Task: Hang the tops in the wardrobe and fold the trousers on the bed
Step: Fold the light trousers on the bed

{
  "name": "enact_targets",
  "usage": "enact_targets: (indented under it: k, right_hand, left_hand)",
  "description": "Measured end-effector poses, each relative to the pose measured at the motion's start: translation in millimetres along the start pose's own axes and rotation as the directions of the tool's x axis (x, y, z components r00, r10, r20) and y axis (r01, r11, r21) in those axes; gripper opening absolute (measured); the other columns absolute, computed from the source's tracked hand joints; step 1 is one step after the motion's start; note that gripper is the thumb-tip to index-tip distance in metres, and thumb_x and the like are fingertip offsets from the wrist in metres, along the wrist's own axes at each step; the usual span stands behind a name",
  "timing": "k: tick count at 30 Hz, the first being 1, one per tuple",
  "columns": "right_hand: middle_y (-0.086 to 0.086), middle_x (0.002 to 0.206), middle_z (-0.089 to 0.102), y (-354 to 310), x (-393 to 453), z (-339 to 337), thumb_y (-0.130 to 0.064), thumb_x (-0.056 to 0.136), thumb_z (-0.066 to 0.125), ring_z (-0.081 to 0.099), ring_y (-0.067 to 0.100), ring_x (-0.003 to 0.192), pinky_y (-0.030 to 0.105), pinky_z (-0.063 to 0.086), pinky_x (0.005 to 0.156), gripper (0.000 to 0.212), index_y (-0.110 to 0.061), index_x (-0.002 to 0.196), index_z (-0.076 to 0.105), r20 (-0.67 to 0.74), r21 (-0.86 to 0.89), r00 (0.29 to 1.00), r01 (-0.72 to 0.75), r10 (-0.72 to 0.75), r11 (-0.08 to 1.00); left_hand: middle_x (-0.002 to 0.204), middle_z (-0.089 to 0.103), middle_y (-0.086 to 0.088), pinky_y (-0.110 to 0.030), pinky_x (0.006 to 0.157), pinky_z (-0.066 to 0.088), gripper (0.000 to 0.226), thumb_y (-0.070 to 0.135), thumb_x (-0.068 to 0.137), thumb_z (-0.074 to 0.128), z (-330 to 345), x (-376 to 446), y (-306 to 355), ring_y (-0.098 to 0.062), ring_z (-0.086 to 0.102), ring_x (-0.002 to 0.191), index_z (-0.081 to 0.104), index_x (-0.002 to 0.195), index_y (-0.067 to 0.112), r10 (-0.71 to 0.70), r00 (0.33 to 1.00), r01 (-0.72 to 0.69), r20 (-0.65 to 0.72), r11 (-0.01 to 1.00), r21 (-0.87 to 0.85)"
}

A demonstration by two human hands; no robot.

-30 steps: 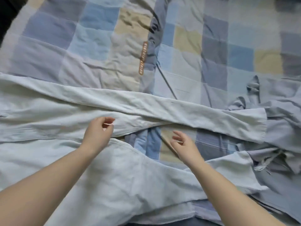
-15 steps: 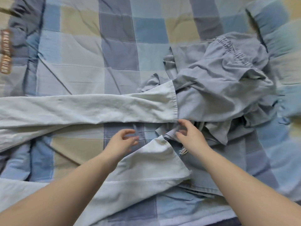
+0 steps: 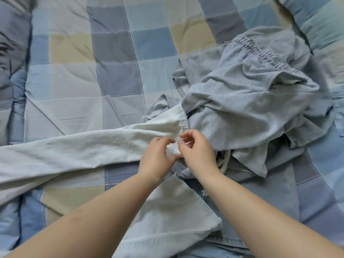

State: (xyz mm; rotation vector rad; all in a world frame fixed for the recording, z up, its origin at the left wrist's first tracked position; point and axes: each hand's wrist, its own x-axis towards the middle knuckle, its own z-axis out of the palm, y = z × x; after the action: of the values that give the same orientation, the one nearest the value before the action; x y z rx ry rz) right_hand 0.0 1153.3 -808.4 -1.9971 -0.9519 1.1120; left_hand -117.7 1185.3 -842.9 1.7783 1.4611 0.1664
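Observation:
Pale blue-white trousers point(image 3: 78, 151) lie spread across the checked bed, one leg running left to right, the other point(image 3: 173, 215) under my forearms. My left hand point(image 3: 156, 161) and my right hand point(image 3: 197, 155) meet at the hem of the far leg and both pinch its lifted corner. Just right of the hem sits a crumpled pile of grey trousers point(image 3: 247, 101) with an elastic waistband on top and a drawstring hanging below my right wrist.
A checked blue, grey and beige quilt point(image 3: 115, 58) covers the bed. A matching pillow point(image 3: 320, 25) lies at the top right. A blue-grey garment point(image 3: 268, 207) lies flat under the pile at the lower right.
The view shifted further right along the trouser leg. Both hands came together at the far leg's hem and took hold of its corner, lifting it slightly.

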Motion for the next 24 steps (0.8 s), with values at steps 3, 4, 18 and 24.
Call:
enact_targets:
  k: [3, 4, 18, 24]
  right_hand:
    - [-0.002, 0.116, 0.057, 14, 15, -9, -0.025, 0.086, 0.06, 0.056, 0.014, 0.099, 0.028, 0.045, 0.085, 0.036, -0.022, 0.121, 0.052, 0.021, -0.237, 0.98, -0.186, 0.197, 0.953]
    - [-0.002, 0.112, 0.062, 14, 19, -8, -0.026, 0.086, 0.059, 0.06, 0.017, 0.098, 0.032, 0.049, 0.085, 0.037, -0.02, 0.122, 0.052, 0.082, -0.24, 0.965, -0.222, 0.247, 0.945]
    - [0.005, 0.155, 0.021, -15, 54, -12, -0.022, 0.082, 0.071, 0.017, 0.022, 0.143, 0.035, 0.019, 0.115, 0.07, -0.027, 0.142, 0.038, 0.144, -0.393, 0.959, 0.282, -0.245, 0.875]
    - [-0.011, 0.072, 0.061, -27, 42, -11, -0.019, 0.094, 0.051, 0.054, 0.003, 0.066, 0.02, 0.042, 0.059, 0.018, -0.028, 0.08, 0.058, -0.017, -0.047, 0.976, 0.216, -0.217, 0.975]
  left_hand:
    - [0.125, 0.052, -0.003, -0.029, 0.096, 0.042, 0.055, 0.027, 0.077, 0.074, 11, 10, 0, -0.018, 0.052, 0.114, 0.053, 0.127, 0.02, -0.031, 0.997, 0.029, 0.064, 0.999, 0.028]
    - [0.127, 0.051, -0.005, -0.03, 0.097, 0.041, 0.062, 0.026, 0.075, 0.075, 16, 11, 2, -0.02, 0.049, 0.117, 0.05, 0.13, 0.019, -0.029, 0.995, 0.026, 0.09, 0.999, 0.025]
    - [0.079, 0.063, 0.001, -0.028, 0.06, 0.041, 0.036, 0.018, 0.073, 0.04, -113, 16, 22, -0.014, 0.051, 0.073, 0.07, 0.091, 0.008, 0.526, 0.85, -0.523, 0.037, 0.834, 0.177]
    - [0.084, 0.061, 0.005, -0.017, 0.053, 0.05, 0.04, -0.006, 0.079, 0.046, -187, 41, 64, -0.016, 0.059, 0.065, 0.072, 0.099, 0.018, 0.473, 0.881, -0.445, -0.023, 0.844, 0.3]
